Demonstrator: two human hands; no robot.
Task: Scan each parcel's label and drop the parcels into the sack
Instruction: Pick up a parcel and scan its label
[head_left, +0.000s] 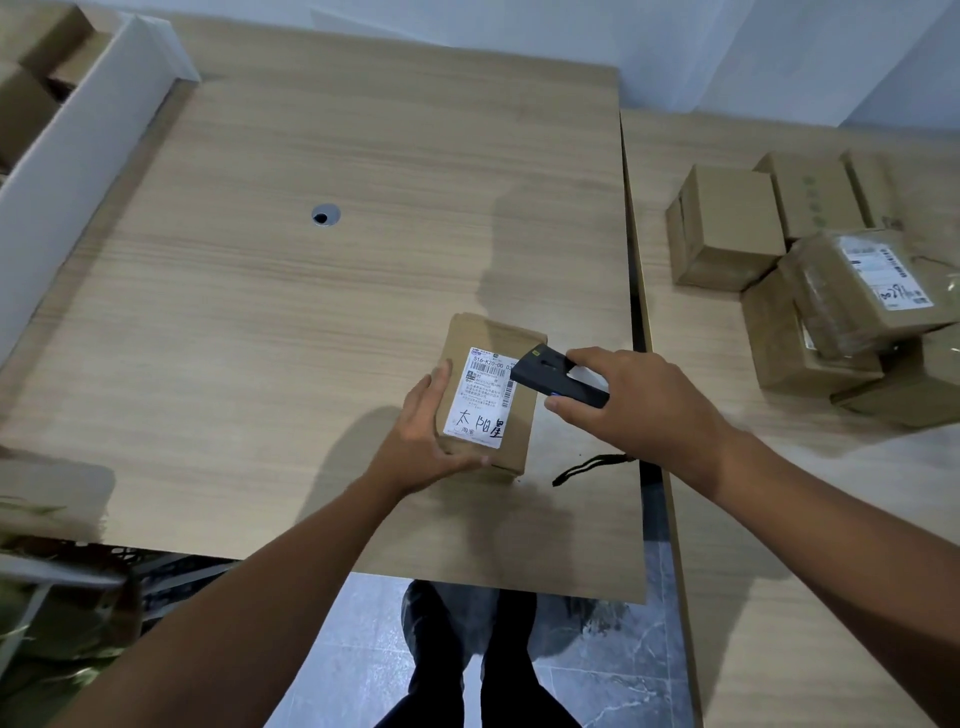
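Note:
A small brown cardboard parcel (519, 415) lies on the wooden table (260, 312), its white label (480, 397) with barcodes and handwriting facing up. My left hand (415, 441) grips the parcel's near left corner. My right hand (634, 400) holds a black handheld scanner (550, 371), its nose over the label's upper right edge. The scanner's black wrist cord (587, 465) trails on the table. At the lower left, a greenish sack (57, 613) shows blurred beside the table edge.
Several more brown parcels (810, 280) are piled on a second table (779, 597) to the right; one carries a label. A white-walled bin (78, 130) with cardboard boxes stands at the far left. A cable hole (325, 214) is in the tabletop. My feet stand below the table edge.

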